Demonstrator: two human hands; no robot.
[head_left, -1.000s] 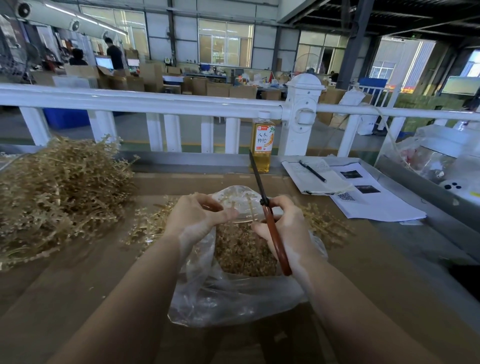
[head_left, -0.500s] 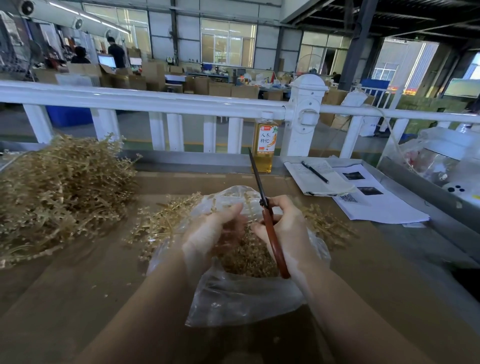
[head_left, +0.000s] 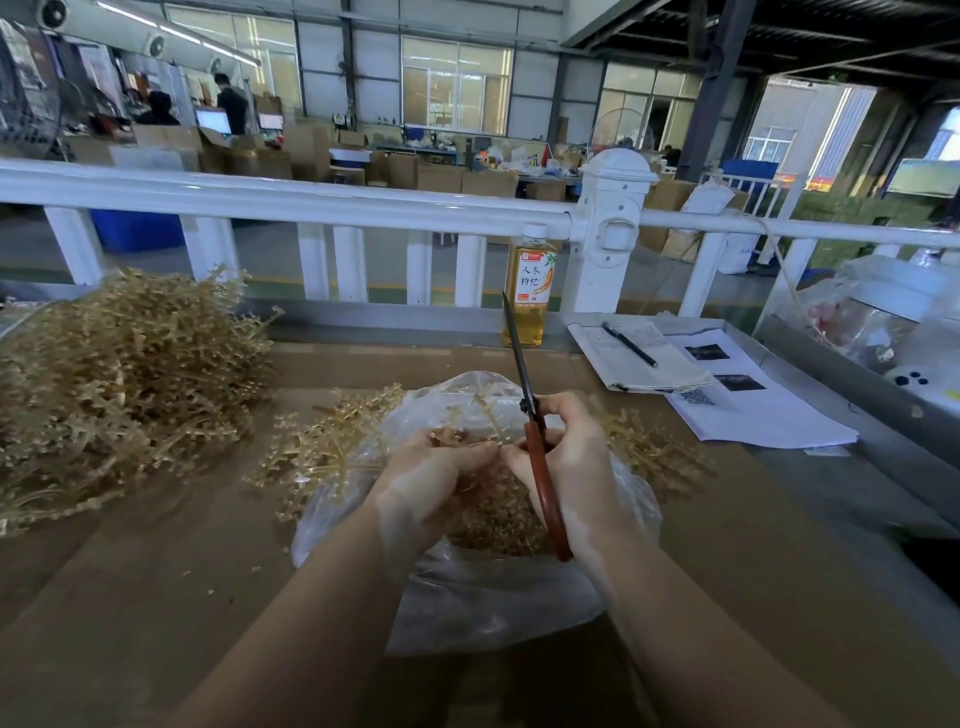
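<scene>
The right hand (head_left: 571, 457) is gripping the scissors (head_left: 535, 441), its fingers curled round the red-brown handle. The dark blades are lying together and pointing up and away, toward the bottle (head_left: 527, 296) at the table's far edge. The left hand (head_left: 431, 478) is curling its fingers inward, and its fingertips are meeting those of the right hand just left of the scissor handle. Between them it seems to be pinching a thin golden sprig (head_left: 488, 415), though the piece is small and partly hidden by the fingers.

Both hands are hovering over the mouth of a clear plastic bag (head_left: 493, 597), which is lying on the brown table (head_left: 156, 597) and holding a heap of cut golden bits (head_left: 493, 509). More loose sprigs are spreading out on either side of the bag, and a large pile (head_left: 114, 384) of them is sitting well to the left. A notebook (head_left: 639, 358) with a pen (head_left: 629, 344) on it is lying to the right.
</scene>
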